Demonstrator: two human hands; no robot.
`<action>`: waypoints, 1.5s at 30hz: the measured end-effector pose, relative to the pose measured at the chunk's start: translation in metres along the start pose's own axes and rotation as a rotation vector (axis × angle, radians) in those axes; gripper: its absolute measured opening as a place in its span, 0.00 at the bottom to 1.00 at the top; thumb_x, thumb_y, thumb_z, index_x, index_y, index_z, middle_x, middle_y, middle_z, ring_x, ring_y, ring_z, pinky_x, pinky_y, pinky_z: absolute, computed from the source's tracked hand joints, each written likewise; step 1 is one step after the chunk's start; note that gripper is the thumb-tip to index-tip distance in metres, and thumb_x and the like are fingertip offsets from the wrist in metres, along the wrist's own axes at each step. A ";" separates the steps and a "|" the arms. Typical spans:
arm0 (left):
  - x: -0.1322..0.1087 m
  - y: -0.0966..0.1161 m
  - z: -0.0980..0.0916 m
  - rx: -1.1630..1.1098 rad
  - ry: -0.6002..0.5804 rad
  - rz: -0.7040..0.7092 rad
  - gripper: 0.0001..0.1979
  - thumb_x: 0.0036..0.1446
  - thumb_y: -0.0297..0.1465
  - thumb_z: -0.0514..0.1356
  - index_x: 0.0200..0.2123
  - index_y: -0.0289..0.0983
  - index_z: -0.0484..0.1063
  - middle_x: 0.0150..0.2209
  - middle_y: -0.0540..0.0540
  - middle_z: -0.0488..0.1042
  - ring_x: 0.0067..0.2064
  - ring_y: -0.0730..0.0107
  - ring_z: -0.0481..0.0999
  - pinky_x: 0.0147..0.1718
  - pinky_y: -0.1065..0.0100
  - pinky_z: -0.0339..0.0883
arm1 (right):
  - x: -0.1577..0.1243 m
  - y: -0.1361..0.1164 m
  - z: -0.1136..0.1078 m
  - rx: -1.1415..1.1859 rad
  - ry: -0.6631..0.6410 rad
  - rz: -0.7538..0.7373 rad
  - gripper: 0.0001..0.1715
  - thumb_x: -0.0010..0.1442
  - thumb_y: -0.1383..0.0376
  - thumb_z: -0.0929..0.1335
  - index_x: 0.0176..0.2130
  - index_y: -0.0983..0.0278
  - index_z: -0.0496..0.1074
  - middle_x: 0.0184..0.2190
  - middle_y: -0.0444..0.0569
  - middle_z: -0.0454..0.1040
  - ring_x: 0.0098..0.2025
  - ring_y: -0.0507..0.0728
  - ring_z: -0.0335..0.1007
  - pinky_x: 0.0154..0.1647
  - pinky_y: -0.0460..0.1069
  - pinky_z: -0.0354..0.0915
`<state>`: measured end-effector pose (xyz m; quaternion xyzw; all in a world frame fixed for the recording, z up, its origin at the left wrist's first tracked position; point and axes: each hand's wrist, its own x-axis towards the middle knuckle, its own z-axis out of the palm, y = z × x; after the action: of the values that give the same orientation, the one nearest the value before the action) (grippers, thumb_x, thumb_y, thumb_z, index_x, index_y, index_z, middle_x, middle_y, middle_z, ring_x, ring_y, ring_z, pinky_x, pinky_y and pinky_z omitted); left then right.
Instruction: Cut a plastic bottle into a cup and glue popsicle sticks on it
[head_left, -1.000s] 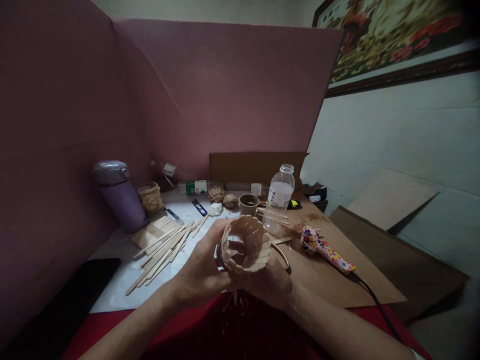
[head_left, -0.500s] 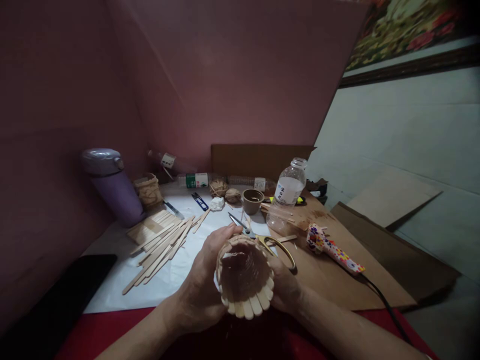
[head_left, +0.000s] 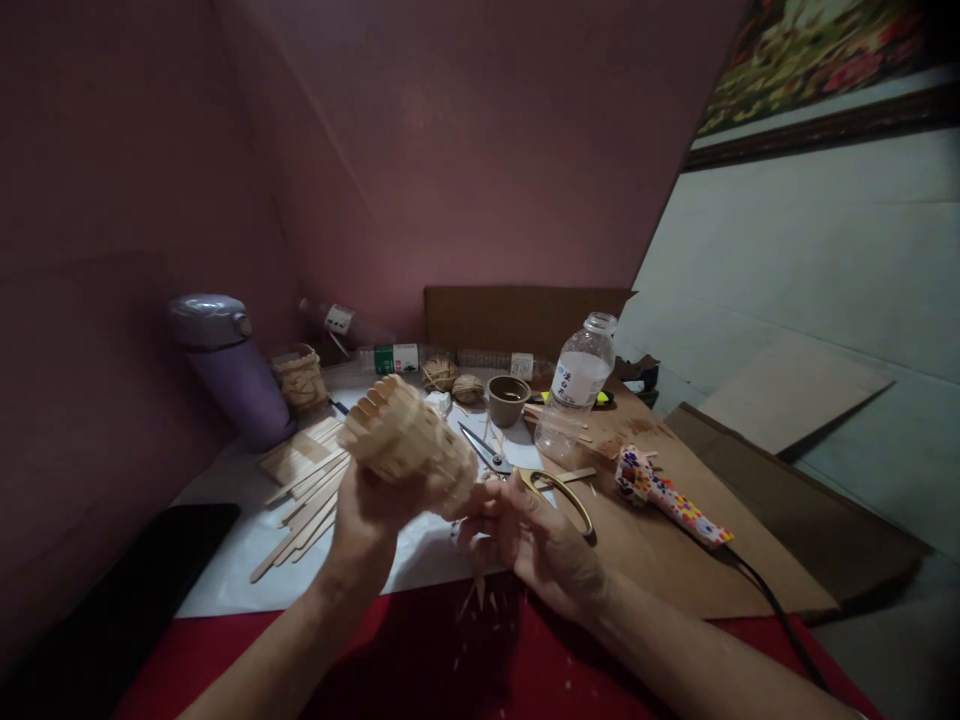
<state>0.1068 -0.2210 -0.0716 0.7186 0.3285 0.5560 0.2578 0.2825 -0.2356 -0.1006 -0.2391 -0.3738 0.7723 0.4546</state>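
A cup covered in wooden craft sticks (head_left: 409,440) is tilted on its side above the table, its scalloped stick ends toward the upper left. It is a little blurred by motion. My left hand (head_left: 371,510) is closed around its underside. At the cup's right end is my right hand (head_left: 529,535), palm partly up, with half-curled fingers apart; whether the fingertips touch the cup is unclear. Small wood slivers (head_left: 480,595) show beneath the hands. Just beyond my right hand lie gold-handled scissors (head_left: 559,490), blades pointing away to the left.
Loose craft sticks (head_left: 307,510) lie on the left, near a purple flask (head_left: 236,380). A clear plastic bottle (head_left: 576,385) stands right of a small brown pot (head_left: 508,400). Twine balls (head_left: 439,373) sit behind. A flower-patterned corded tool (head_left: 671,500) rests on the cardboard (head_left: 720,580).
The cup has swung up and left, from its open mouth facing me to lying sideways in my left hand. My right hand has turned palm-up at its right end.
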 end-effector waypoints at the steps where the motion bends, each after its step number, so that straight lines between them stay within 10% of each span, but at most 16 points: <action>1: 0.006 0.001 -0.003 -0.232 0.077 -0.129 0.19 0.67 0.38 0.54 0.55 0.32 0.71 0.46 0.34 0.79 0.46 0.55 0.81 0.43 0.56 0.79 | -0.001 -0.001 0.001 -0.008 0.013 0.002 0.31 0.58 0.41 0.69 0.42 0.65 0.79 0.40 0.54 0.79 0.36 0.54 0.73 0.34 0.48 0.64; 5: 0.023 0.012 -0.010 -0.900 0.384 -0.824 0.15 0.64 0.35 0.59 0.52 0.36 0.72 0.42 0.39 0.81 0.41 0.57 0.83 0.39 0.56 0.79 | -0.004 -0.001 0.004 -0.045 0.093 -0.026 0.29 0.53 0.42 0.73 0.37 0.65 0.81 0.29 0.49 0.77 0.28 0.50 0.68 0.32 0.46 0.62; 10: 0.025 0.018 -0.010 -1.156 0.300 -1.119 0.23 0.66 0.42 0.54 0.55 0.33 0.69 0.38 0.36 0.80 0.35 0.54 0.82 0.29 0.59 0.78 | -0.003 -0.002 0.006 -0.148 0.181 -0.144 0.25 0.52 0.46 0.75 0.31 0.66 0.79 0.24 0.45 0.74 0.26 0.49 0.63 0.30 0.45 0.57; 32: 0.015 0.011 -0.008 -1.204 0.184 -0.970 0.18 0.62 0.36 0.56 0.51 0.31 0.71 0.36 0.33 0.81 0.37 0.53 0.83 0.35 0.59 0.77 | -0.016 0.006 0.008 -0.748 0.128 -0.521 0.11 0.66 0.60 0.66 0.33 0.62 0.70 0.26 0.41 0.65 0.29 0.50 0.60 0.31 0.46 0.58; 45: 0.018 0.013 -0.007 -1.225 0.240 -1.042 0.22 0.65 0.41 0.55 0.55 0.31 0.68 0.38 0.33 0.80 0.35 0.54 0.82 0.31 0.61 0.77 | -0.016 0.007 0.010 -0.744 0.145 -0.475 0.19 0.69 0.54 0.63 0.32 0.63 0.70 0.24 0.42 0.68 0.25 0.49 0.60 0.27 0.46 0.57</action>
<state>0.1060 -0.2157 -0.0486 0.1403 0.2834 0.5189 0.7942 0.2796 -0.2559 -0.0996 -0.3472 -0.6378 0.4410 0.5274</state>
